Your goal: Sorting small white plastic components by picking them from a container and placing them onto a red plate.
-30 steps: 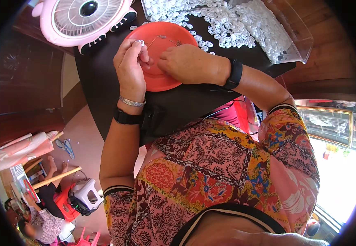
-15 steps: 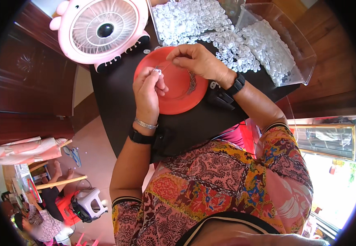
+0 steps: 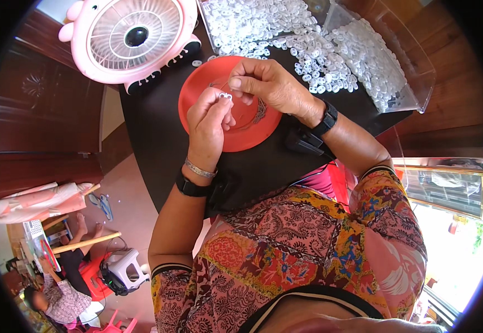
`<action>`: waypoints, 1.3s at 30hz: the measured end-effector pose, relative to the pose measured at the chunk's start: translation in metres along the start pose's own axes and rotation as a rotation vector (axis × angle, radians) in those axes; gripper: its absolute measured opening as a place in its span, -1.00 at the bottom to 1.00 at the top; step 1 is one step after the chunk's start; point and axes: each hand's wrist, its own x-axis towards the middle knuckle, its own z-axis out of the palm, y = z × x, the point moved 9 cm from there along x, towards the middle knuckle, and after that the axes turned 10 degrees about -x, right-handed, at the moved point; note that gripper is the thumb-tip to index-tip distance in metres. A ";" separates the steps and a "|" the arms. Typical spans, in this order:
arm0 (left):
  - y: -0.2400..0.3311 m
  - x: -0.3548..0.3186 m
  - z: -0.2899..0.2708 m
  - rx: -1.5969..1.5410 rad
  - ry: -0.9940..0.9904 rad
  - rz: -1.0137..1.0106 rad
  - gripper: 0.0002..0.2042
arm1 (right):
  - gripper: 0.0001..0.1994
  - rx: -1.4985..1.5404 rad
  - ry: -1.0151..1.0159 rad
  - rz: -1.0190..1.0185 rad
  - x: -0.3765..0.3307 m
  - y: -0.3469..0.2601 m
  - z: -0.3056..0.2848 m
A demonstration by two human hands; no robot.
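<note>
Over red plate [image 3: 241, 136], left hand [image 3: 208, 119] pinching seemingly clear piece [image 3: 225, 96], right hand [image 3: 266, 83] curled

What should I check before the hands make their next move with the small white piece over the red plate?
1. Small white plastic piece pinched at the left hand fingertips: ok.
2. Right hand close to the piece, fingers bent toward it: ok.
3. Round red plastic plate lying under both hands on the black table: ok.
4. Heap of small white plastic pieces lying close behind the plate: ok.
5. Whether the right hand holds anything: cannot tell.
</note>
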 end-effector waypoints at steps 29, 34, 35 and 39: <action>-0.004 -0.001 0.001 0.057 -0.005 -0.003 -0.86 | -0.81 -0.191 -0.014 -0.027 -0.002 0.001 0.005; -0.002 -0.001 0.001 0.124 -0.001 0.006 -0.86 | -0.81 -0.295 0.004 -0.058 -0.004 0.000 0.004; -0.003 -0.001 0.000 0.124 -0.001 0.005 -0.86 | -0.81 -0.301 0.010 -0.075 -0.004 -0.001 0.004; -0.003 -0.002 0.002 0.181 -0.007 0.009 -0.83 | -0.82 -0.235 0.005 -0.061 -0.004 0.001 0.004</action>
